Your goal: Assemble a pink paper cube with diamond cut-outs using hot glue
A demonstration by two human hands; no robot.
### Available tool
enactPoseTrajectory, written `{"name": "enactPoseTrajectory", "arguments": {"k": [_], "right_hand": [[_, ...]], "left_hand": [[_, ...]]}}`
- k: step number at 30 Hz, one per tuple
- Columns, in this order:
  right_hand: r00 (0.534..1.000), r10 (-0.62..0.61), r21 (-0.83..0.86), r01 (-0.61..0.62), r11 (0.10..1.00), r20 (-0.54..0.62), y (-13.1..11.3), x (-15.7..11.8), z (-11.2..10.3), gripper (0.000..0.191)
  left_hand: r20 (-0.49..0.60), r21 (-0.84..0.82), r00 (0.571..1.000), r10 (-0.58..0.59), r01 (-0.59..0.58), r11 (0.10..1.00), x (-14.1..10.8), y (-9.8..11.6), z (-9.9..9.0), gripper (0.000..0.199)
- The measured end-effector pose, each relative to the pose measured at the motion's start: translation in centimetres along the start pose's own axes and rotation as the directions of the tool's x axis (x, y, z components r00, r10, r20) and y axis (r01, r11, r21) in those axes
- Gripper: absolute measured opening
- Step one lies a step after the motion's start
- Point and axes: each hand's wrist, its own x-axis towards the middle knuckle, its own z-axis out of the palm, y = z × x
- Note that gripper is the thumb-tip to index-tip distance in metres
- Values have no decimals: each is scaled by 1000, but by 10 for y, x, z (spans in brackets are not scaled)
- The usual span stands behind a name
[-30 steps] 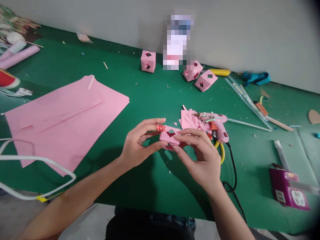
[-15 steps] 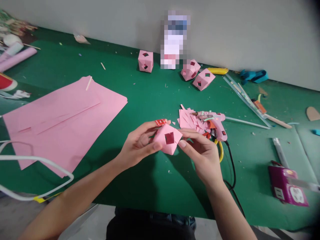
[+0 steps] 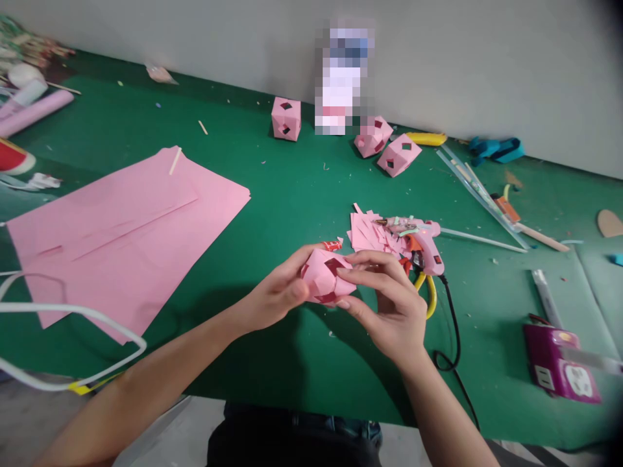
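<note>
Between my hands is a pink folded-paper cube (image 3: 322, 275) with diamond-shaped openings in its faces. My left hand (image 3: 280, 292) holds its left side, thumb in front and fingers behind; a red wrap (image 3: 332, 246) covers a fingertip. On the right side, my right hand (image 3: 387, 301) pinches the cube, with fingers on top near an opening and the thumb below. Just beyond my right hand lie a pink glue gun (image 3: 428, 246) with a clear glue stick in its back and a pile of pink paper strips (image 3: 365, 232).
Pink sheets (image 3: 146, 259) cover the table's left part. Similar paper cubes (image 3: 287, 119) stand at the back near a blurred upright panel (image 3: 341, 81). A white curved frame (image 3: 97, 311) juts in at left. A purple box (image 3: 559, 363) and the glue gun's black cord (image 3: 455, 344) lie right.
The paper cube has been turned in my hands, so its opening now faces more upward and another shows below. My right fingers have moved over its top.
</note>
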Motion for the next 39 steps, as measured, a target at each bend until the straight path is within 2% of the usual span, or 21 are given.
{"name": "enactPoseTrajectory", "arguments": {"k": [4,10,13,19,22,31,35,39], "right_hand": [[1000,2,28,-2,1000,12,-2,0,0,45],[999,-43,-120,44,992,10,-8,4,-1,44],[998,-55,-147,55,988,4,-10,5,-2,40],[996,-78,-167,71,983,-33,-8,2,2,39],[995,-74,-176,62,982,-61,-7,1,6,36],[995,-38,-140,25,990,-93,-11,1,10,16],[995,-55,-150,42,988,-78,-12,1,9,23],[999,-6,-106,1,994,-48,-11,0,6,34]], "left_hand": [[-5,103,999,53,-53,993,-1,1,1,62],[-61,335,986,157,-128,934,0,-1,-2,57],[-58,387,986,158,-124,914,0,-2,-4,55],[-88,290,982,169,-137,947,-1,-8,-2,65],[-121,270,982,145,-108,957,-2,-10,-1,59],[-118,349,975,189,-137,927,-2,-12,-2,56],[-137,292,975,173,-127,948,-2,-9,1,57],[-186,282,966,177,-120,952,0,-4,1,56]]}}
